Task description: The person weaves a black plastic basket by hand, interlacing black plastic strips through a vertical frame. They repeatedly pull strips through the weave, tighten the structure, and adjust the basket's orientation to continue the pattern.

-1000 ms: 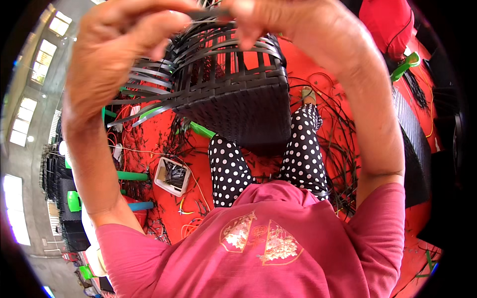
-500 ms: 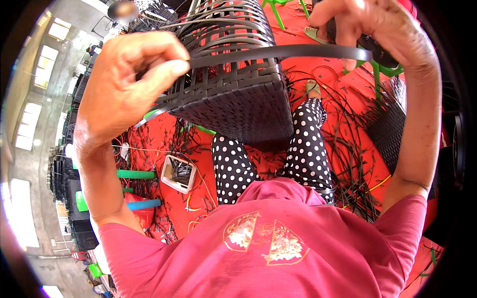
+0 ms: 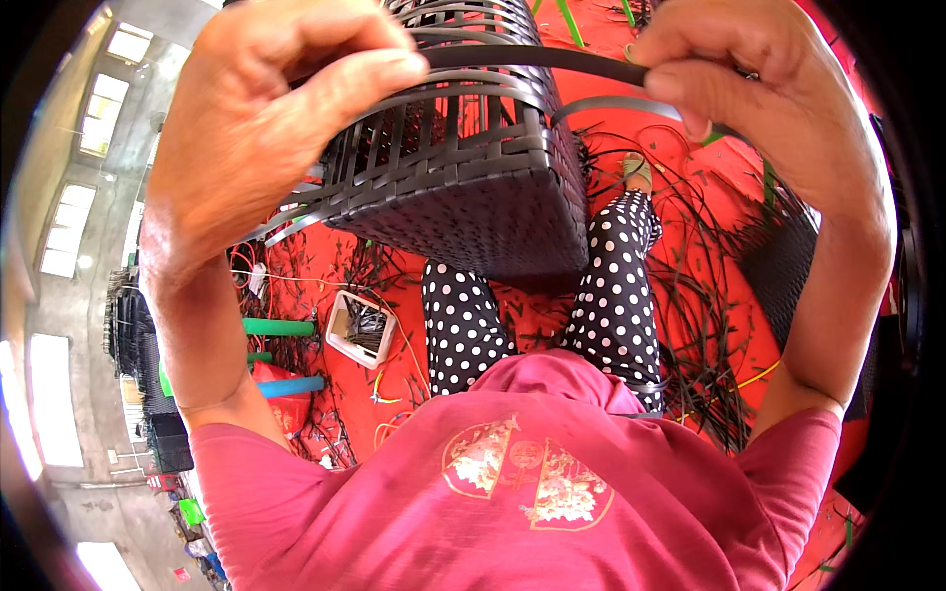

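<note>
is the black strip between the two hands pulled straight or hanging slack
Pulled straight. The black strip runs in a taut line from the left hand to the right hand, above the woven basket.

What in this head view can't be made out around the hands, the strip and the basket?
Head view only:
- Left end of the black strip: hidden under the left hand.
- Right end: covered by the right hand.
- Top of the black woven basket: cut off by the upper edge.
- Contents of the small white tray on the red floor: too small.
</note>
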The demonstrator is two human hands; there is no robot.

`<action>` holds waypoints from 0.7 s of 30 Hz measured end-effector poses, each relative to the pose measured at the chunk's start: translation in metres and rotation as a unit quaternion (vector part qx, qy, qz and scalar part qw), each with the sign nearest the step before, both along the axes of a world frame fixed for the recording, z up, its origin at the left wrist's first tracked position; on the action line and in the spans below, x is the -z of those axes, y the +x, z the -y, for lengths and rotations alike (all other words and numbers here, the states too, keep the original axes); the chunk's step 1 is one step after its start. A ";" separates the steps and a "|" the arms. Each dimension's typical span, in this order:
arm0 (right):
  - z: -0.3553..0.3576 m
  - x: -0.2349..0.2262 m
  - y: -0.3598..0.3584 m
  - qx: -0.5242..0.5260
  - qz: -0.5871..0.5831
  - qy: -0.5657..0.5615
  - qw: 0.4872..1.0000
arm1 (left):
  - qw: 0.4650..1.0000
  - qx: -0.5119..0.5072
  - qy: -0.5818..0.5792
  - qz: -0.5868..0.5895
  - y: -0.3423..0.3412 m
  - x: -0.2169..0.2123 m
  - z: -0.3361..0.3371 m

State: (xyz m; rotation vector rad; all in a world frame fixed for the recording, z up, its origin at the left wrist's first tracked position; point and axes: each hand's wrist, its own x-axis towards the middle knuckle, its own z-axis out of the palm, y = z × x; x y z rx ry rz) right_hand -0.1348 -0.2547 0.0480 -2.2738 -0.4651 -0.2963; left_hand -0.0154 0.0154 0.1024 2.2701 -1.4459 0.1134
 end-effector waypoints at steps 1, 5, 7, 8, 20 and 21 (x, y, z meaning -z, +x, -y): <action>0.004 0.009 0.000 0.019 0.005 0.006 1.000 | 1.000 -0.008 0.017 -0.015 0.002 -0.005 -0.007; 0.008 0.040 0.010 -0.029 0.050 0.050 0.997 | 0.998 -0.026 0.027 -0.059 -0.002 0.001 -0.020; 0.007 0.053 0.018 -0.038 0.085 0.081 0.992 | 0.999 -0.011 0.032 -0.019 -0.005 0.005 -0.015; 0.005 0.058 0.021 -0.042 0.103 0.096 0.989 | 1.000 -0.011 0.027 -0.008 -0.008 0.006 -0.009; -0.016 0.081 0.021 0.061 0.097 0.169 0.979 | 0.994 -0.038 -0.048 -0.094 0.005 0.051 0.012; -0.012 0.083 0.021 0.067 0.098 0.172 0.978 | 0.998 -0.026 -0.034 -0.054 0.009 0.056 0.002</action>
